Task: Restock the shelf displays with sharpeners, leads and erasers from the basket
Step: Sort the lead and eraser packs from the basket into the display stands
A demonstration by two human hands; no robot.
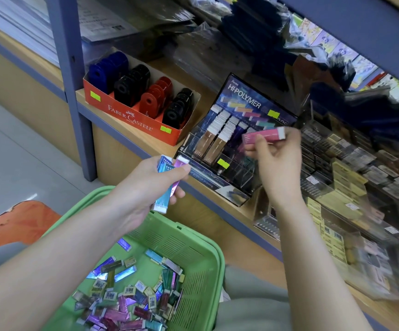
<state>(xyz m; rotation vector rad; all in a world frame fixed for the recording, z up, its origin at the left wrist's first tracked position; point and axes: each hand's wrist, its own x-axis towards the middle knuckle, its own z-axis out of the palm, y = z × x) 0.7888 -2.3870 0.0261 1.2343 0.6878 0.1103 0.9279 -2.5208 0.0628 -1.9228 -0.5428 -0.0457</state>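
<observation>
A slim pink eraser in a card sleeve (264, 137) was pinched between the thumb and curled fingertips of the person's right hand (277, 161), held level just above the right-hand slots of the black Pentel Hi-Polymer display stand with clear plastic compartments (253, 103). The eraser had not yet gone into a slot. The left hand (146, 189) was closed around a small bundle of blue and purple sleeved erasers (167, 185), held over the near rim of the green slotted plastic basket (218, 259), where a loose heap of metallic-sleeved erasers and small barcoded packs (127, 302) remained. The eraser step appeared to be in hand and only partly done: brown and purple rows stood in the stand, while several front compartments looked empty. The next move seemingly called for turning the pink eraser end-down and slipping it into a matching column without knocking its neighbours. To the left on the pale wooden shelf (146, 142), a red cardboard Faber-Castell tray (131, 115) held blue, black and red sharpeners; the stock to the right was too blurred to make out.
</observation>
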